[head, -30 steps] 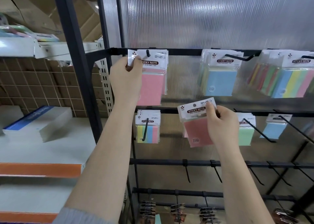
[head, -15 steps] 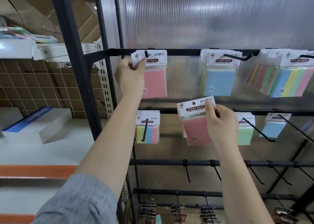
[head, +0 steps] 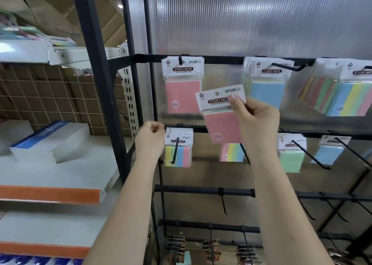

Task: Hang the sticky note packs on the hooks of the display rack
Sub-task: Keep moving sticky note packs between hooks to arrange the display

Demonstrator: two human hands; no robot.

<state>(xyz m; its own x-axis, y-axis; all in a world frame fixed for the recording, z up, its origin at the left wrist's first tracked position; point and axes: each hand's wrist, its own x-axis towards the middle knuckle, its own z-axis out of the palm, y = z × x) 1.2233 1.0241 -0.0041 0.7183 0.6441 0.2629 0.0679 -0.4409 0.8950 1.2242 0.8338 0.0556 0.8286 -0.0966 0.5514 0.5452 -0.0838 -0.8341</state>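
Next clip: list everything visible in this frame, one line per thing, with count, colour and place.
Pink packs on hook: a stack, pink, top rail, leftmost hook.
Held pink pack: one, pink, tilted, off any hook, in front of the rack.
Blue packs: a stack, light blue, top rail, middle hook.
Striped packs: several, multicolour, top rail, right.
Small striped packs: a stack, yellow-blue-pink, second rail, left.
Green pack: green, second rail.
Empty hooks: several, black, third rail.
White box: one, white with blue edge, left shelf.
Left hand: fingers curled, holding nothing, beside the small striped packs.
Right hand: grip on the held pink pack's header.
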